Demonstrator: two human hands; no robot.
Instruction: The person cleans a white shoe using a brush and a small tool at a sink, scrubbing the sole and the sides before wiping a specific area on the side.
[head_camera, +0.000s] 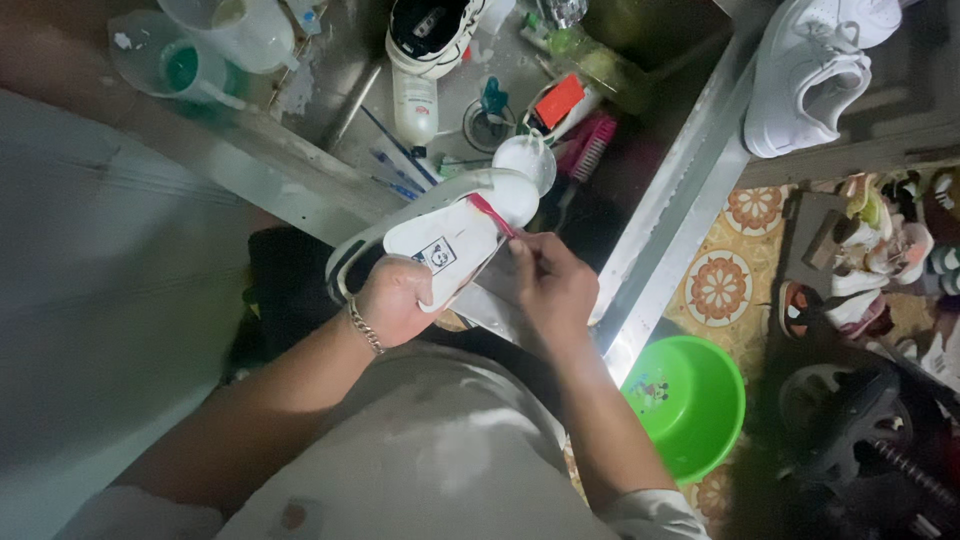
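Left hand (395, 300) is wrapped around the heel end of a white sneaker (440, 225), fingers closed on it, holding it sole-side away over the edge of the steel sink (660, 200). A white insole (445, 245) with a small square print sits half out of the shoe. Right hand (550, 285) has fingers pinched shut on the insole's edge beside a thin red brush handle (490, 215); can't tell whether it grips the insole, the handle or both. To do this well, I'd say: keep the left grip firm near the heel so the shoe doesn't twist, work along the insole edge in short moves rather than yanking, and hold everything over the sink so drips land there. Clutter in the sink is close: a pink scrub brush (590, 145), a white bottle (414, 105), another shoe (430, 35). A second white sneaker (805, 75) rests on the ledge to the right, a green basin (690, 400) on the tiled floor below.
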